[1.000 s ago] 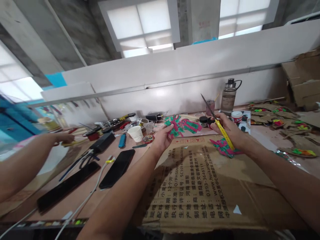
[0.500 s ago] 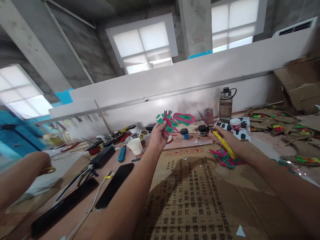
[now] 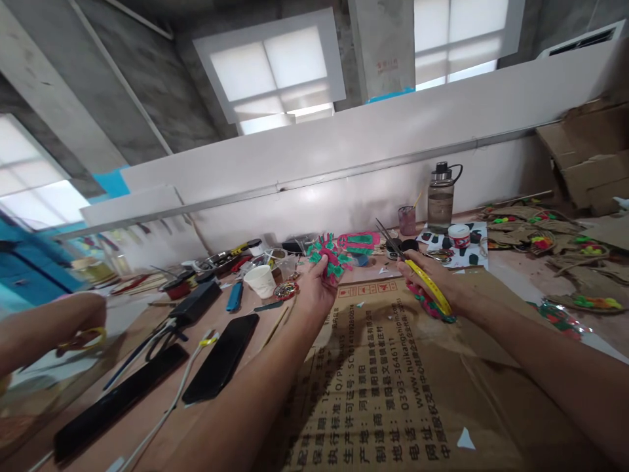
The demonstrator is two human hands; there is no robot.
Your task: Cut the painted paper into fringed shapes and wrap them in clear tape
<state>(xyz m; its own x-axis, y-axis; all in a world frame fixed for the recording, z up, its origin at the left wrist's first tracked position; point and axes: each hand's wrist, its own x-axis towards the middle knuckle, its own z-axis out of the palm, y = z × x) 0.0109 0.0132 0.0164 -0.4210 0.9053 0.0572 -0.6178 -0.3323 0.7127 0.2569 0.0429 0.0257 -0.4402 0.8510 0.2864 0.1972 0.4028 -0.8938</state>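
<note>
My left hand (image 3: pixel 319 285) is closed, pinching a pink and green paper cutout (image 3: pixel 328 254) with a jagged edge between thumb and fingers. A long strip of it reaches out to the right. My right hand (image 3: pixel 432 270) grips yellow-handled scissors (image 3: pixel 428 280). Their dark blades point up and left, a short gap from the cutout's strip; whether they are parted is hard to tell. Below my right hand, another pink and green cutout (image 3: pixel 428 305) is partly hidden by the handle. It lies on a printed cardboard sheet (image 3: pixel 378 380).
At the left edge, another person's hand (image 3: pixel 81 324) holds yellow-handled scissors. A black phone (image 3: pixel 221 357), a white paper cup (image 3: pixel 260 282) and a blue object (image 3: pixel 234 296) stand left of my forearm. A water bottle (image 3: pixel 441 200) is at the back; rope-like pieces (image 3: pixel 565 252) lie right.
My left hand has lowered slightly, turning the cutout a little. The scissors have shifted left and their tips are nearer the strip. At the left, the other person's hand has come further into view.
</note>
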